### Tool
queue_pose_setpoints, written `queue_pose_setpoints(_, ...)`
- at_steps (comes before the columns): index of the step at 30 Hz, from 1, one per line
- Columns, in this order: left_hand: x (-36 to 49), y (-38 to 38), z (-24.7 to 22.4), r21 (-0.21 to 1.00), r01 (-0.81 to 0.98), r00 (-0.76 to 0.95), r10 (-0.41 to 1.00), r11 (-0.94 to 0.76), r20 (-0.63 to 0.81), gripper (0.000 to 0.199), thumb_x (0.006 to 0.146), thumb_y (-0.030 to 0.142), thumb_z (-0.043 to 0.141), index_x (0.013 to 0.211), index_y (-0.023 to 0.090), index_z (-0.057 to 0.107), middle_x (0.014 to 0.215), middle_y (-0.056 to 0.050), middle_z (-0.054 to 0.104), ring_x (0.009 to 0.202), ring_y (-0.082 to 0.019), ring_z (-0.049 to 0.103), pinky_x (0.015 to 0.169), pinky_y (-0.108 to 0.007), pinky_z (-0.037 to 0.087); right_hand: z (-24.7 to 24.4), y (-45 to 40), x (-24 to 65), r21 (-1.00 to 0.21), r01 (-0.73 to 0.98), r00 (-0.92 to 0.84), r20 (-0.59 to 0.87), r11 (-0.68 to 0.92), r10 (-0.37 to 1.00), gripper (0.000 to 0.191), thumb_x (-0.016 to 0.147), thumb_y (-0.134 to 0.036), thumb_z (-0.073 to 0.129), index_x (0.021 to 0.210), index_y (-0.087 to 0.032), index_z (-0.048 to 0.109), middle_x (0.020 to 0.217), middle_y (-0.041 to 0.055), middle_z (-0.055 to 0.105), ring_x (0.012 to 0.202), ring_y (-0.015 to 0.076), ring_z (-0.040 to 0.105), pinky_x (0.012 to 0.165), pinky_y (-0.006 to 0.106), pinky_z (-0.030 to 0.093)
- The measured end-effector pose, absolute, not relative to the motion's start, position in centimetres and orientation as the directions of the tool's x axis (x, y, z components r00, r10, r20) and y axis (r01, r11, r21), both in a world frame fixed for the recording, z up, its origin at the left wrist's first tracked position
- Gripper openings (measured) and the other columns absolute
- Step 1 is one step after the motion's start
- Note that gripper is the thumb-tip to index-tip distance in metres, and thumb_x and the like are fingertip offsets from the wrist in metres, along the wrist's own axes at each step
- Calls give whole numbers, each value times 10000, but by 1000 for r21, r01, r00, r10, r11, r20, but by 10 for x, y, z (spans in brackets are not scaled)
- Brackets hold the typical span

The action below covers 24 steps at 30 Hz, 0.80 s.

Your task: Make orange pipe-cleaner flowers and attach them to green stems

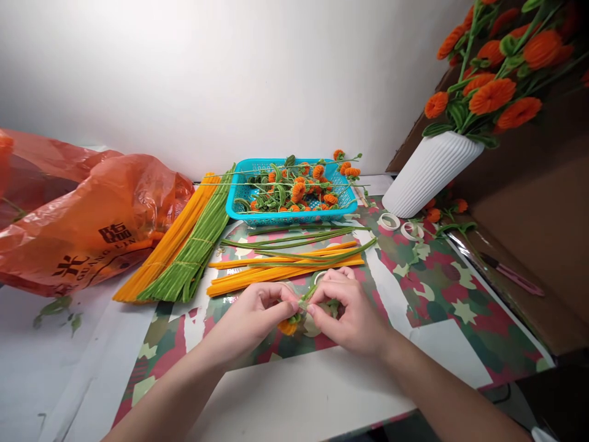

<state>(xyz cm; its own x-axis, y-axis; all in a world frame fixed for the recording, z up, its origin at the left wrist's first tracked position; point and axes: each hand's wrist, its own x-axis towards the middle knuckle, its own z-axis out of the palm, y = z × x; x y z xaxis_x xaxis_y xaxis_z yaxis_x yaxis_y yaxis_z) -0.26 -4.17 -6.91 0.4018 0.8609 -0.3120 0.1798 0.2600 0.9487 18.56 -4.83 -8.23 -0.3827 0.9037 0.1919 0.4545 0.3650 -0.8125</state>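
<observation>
A small orange-yellow chenille flower (pixel 288 327) hangs head down beneath my fingertips, and its green stem (pixel 308 294) runs up between my hands. My left hand (pixel 257 313) pinches the stem just above the flower head. Thumb and forefinger of my right hand (pixel 353 307) are closed close beside it, on what looks like a pale strip at the stem. My right fingers partly hide a white ring (pixel 319 277), likely a tape roll. Loose yellow chenille stems (pixel 285 277) and green chenille stems (pixel 294 238) lie just beyond my hands.
Behind is a blue basket (pixel 294 218) of orange flowers and green pieces. Left are bundled yellow stems (pixel 172 236), bundled green stems (pixel 197 245) and an orange plastic bag (pixel 105 215). A white vase (pixel 430 175), two tape rolls (pixel 400 227) and a pink cutter (pixel 518 276) are right.
</observation>
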Motion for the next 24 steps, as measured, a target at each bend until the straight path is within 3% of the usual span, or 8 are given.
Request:
queue_pose_setpoints(10, -6, -42, -65, 932, 188, 452, 815, 310, -362, 225, 802, 325, 622, 647, 163, 603, 661, 16, 510, 646, -124, 436, 606, -241, 343, -80, -41, 193, -798, 481, -410, 160, 362, 898, 179, 820, -142, 610, 649, -191, 592, 670, -38, 623, 718, 134, 517, 771, 347, 272)
queue_pose_setpoints(17, -4, -43, -73, 887, 11, 567, 728, 461, -386, 230, 762, 351, 672, 660, 152, 617, 722, -27, 570, 711, -149, 483, 641, -258, 368, -83, -41, 192, -862, 372, -420, 174, 344, 891, 174, 856, -118, 592, 842, -245, 711, 748, -16, 660, 784, 154, 535, 789, 339, 319)
queue_pose_setpoints(21, 1, -44, -77, 932, 18, 485, 812, 361, -324, 230, 797, 335, 640, 655, 160, 594, 741, -22, 577, 752, -156, 509, 689, -265, 388, -82, -40, 195, -907, 318, -449, 113, 277, 886, 212, 865, -145, 576, 937, -271, 730, 771, -4, 657, 811, 166, 548, 798, 332, 371)
queue_pose_setpoints(24, 3, -46, -76, 978, 158, 440, 876, 138, -195, 239, 860, 313, 569, 670, 169, 583, 737, -13, 574, 727, -150, 515, 669, -266, 399, -78, -37, 198, -904, 354, -438, 65, 239, 896, 200, 834, -216, 641, 1013, -255, 720, 777, 5, 653, 802, 180, 550, 783, 336, 399)
